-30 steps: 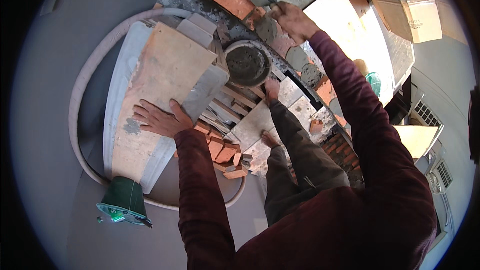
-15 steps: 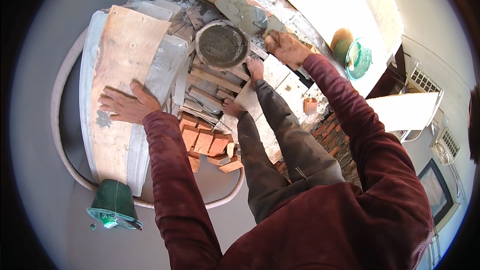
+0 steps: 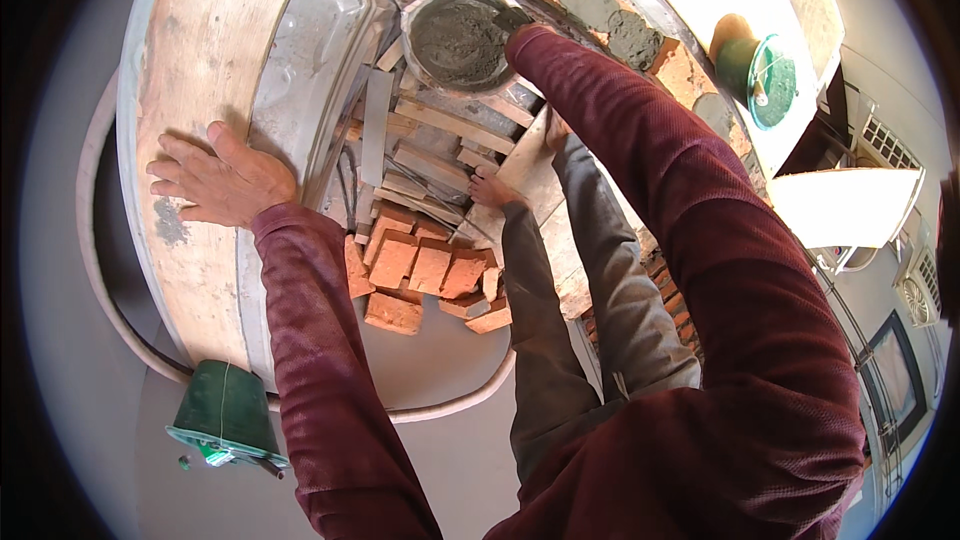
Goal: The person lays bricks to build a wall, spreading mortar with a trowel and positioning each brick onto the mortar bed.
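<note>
My left hand lies flat with fingers spread on a pale plywood board, beside a grey mortar smear. At the far middle stands a round bucket of wet grey mortar. Over its right rim reaches my right hand, closed and mostly hidden by its maroon sleeve. It grips a trowel whose dark blade dips into the mortar; the handle is out of sight. To the right of the bucket runs a brick course with fresh mortar spread on top.
Orange bricks are stacked below wooden slats, close to my bare feet. A green bucket hangs or stands at the lower left, another lies tipped on a white surface at the right. A pale hoop-like rim curves around the left.
My right hand has moved from above the brick course to the bucket, bringing the trowel into the mortar. My left hand remains on the board. The view has shifted.
</note>
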A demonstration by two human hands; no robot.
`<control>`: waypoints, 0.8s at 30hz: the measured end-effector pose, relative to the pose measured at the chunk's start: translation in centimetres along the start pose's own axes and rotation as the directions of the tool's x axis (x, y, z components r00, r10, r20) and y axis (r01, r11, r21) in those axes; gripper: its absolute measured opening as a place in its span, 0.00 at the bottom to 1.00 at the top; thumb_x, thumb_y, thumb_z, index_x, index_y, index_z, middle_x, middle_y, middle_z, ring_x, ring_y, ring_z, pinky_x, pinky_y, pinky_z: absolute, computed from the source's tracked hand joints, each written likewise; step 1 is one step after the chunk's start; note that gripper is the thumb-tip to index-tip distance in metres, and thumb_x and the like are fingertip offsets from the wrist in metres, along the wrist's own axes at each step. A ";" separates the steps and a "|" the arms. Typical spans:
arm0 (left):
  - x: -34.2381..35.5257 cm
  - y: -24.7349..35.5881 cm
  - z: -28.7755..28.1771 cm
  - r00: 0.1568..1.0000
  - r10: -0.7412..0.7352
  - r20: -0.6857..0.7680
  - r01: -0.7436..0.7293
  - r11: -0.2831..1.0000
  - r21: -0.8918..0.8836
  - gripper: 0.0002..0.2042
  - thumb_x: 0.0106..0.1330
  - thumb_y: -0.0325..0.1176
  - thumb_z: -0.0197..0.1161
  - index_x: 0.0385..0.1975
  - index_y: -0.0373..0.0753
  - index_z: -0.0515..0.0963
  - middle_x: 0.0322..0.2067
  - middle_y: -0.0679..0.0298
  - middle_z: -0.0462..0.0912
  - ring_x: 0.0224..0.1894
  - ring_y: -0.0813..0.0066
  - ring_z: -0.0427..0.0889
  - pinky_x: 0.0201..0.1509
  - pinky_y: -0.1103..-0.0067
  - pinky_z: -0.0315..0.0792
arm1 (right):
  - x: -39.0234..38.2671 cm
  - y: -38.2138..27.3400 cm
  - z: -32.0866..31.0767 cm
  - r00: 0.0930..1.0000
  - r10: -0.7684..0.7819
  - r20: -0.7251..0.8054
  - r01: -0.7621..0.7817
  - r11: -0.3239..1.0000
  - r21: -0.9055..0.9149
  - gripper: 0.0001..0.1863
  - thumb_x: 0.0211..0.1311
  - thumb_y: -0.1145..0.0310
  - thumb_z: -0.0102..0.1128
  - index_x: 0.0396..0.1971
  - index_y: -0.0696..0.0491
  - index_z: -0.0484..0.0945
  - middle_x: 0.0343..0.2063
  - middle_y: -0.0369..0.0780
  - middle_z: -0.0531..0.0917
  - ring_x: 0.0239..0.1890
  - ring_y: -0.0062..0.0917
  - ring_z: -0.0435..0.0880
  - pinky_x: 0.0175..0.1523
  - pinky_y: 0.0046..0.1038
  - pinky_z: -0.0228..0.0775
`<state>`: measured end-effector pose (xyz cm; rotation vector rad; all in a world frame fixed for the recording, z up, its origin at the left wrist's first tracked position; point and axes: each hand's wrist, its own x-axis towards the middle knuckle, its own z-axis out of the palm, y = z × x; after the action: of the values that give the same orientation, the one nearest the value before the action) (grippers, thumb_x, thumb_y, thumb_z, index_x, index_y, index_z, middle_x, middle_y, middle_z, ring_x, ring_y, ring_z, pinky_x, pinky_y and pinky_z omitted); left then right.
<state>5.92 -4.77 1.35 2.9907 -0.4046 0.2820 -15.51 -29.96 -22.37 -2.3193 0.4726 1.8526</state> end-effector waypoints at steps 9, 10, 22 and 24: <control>-0.2 0.4 -0.7 0.999 0.028 0.046 -0.030 0.999 0.033 0.32 0.68 0.50 0.35 0.68 0.37 0.54 0.69 0.45 0.49 0.72 0.45 0.43 0.70 0.51 0.38 | -2.0 -8.2 5.8 0.978 0.166 -0.125 -0.011 0.640 0.768 0.15 0.59 0.68 0.52 0.36 0.65 0.79 0.35 0.48 0.84 0.40 0.33 0.86 0.41 0.29 0.78; 0.1 0.9 -1.0 0.999 0.011 0.034 -0.011 1.000 -0.011 0.32 0.68 0.50 0.36 0.68 0.37 0.54 0.69 0.45 0.49 0.72 0.46 0.43 0.70 0.52 0.37 | -1.8 -8.9 7.7 0.943 0.166 -0.289 0.051 0.785 0.617 0.15 0.60 0.69 0.50 0.38 0.67 0.78 0.36 0.50 0.84 0.39 0.34 0.86 0.41 0.30 0.78; 0.1 1.9 -0.5 1.000 0.017 0.025 -0.019 0.998 0.058 0.29 0.71 0.47 0.29 0.67 0.37 0.56 0.69 0.48 0.52 0.71 0.47 0.48 0.69 0.53 0.45 | 2.2 -2.6 6.0 0.831 0.198 -0.519 0.083 0.880 0.468 0.13 0.61 0.72 0.50 0.40 0.62 0.79 0.38 0.48 0.84 0.44 0.34 0.85 0.44 0.32 0.78; 0.1 2.3 -0.3 0.999 0.037 0.019 -0.037 0.999 0.011 0.29 0.71 0.47 0.29 0.67 0.37 0.56 0.68 0.48 0.53 0.71 0.47 0.48 0.69 0.53 0.45 | 3.6 -6.3 7.7 0.845 0.335 -0.417 0.031 0.748 0.663 0.15 0.62 0.72 0.49 0.44 0.65 0.76 0.40 0.50 0.83 0.44 0.36 0.85 0.45 0.31 0.78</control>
<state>5.36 -7.00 1.85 3.0018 -0.4617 0.2613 -19.90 -22.27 -28.26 -2.2433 1.1974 0.8219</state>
